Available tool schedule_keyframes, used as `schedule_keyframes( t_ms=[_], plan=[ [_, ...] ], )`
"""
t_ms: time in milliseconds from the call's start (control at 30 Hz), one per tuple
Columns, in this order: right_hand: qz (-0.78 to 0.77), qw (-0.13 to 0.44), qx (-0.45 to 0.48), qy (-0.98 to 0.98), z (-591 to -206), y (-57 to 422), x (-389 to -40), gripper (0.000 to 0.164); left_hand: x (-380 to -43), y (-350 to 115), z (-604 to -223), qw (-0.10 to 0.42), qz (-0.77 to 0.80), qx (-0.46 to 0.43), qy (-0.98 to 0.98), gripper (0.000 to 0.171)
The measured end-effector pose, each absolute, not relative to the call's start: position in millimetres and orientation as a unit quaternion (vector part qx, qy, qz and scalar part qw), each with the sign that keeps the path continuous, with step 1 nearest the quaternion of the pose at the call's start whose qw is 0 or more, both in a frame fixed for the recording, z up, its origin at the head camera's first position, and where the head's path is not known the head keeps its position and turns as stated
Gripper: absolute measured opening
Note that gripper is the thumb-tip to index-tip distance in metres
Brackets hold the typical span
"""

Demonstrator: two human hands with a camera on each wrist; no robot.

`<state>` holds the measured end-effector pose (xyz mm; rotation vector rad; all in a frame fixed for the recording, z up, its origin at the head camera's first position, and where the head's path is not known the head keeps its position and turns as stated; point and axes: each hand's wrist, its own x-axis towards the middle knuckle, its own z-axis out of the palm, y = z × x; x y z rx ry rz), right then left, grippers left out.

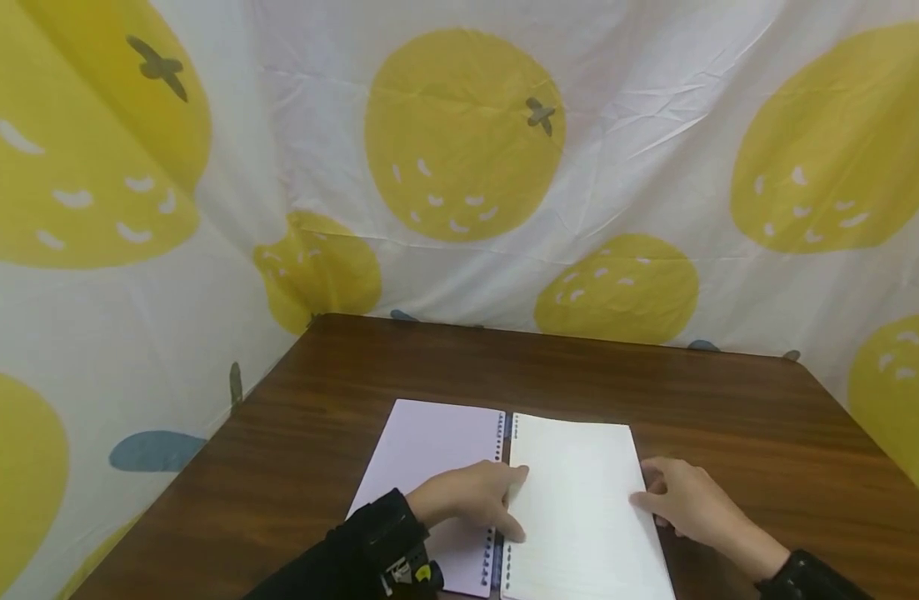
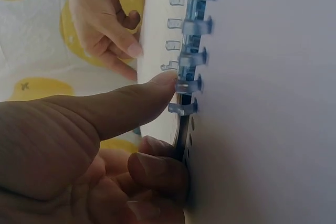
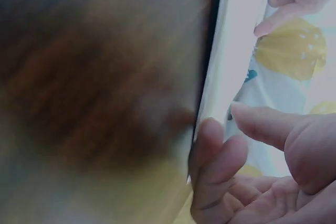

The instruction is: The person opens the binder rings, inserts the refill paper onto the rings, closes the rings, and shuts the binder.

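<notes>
An opened loose-leaf notebook lies on the table, its lilac cover (image 1: 437,437) to the left and a stack of white ruled pages (image 1: 571,500) to the right. Between them runs a blue plastic ring spine (image 2: 191,40). My left hand (image 1: 477,496) reaches over the cover; its thumb and index finger, spread apart, touch the pages' inner edge beside the rings. The left thumb (image 2: 131,103) presses next to a ring. At the pages' outer edge, my right hand (image 1: 691,500) holds the stack, thumb on top and curled fingers (image 3: 212,166) against the side.
The brown wooden table (image 1: 369,358) extends behind and to both sides of the notebook. A white curtain (image 1: 302,125) with yellow fruit prints hangs along the table's back and left. Black sleeves (image 1: 347,550) cover both forearms.
</notes>
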<state>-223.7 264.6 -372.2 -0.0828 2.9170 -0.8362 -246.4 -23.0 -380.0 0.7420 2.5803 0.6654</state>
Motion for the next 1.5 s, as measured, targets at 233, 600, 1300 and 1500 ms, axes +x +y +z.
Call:
schedule_keyframes(
  t_ms=[233,600,1300,1500],
  plan=[
    [-0.13,-0.016,-0.203,0.97,-369,263,-209,0.065,-244,-19,-382,0.115,0.197,0.292,0.929,0.074],
    [-0.096,0.154,-0.252,0.951,-367,253,-202,0.082,-241,-16,-372,0.098,0.078,0.357,0.926,0.074],
    [-0.119,0.144,-0.285,0.94,-365,257,-211,0.084,-248,-15,-365,0.116,0.089,0.343,0.928,0.074],
    [-0.114,0.011,-0.31,0.944,-345,235,-227,0.058,-270,-27,-354,0.079,0.157,0.316,0.932,0.065]
  ],
)
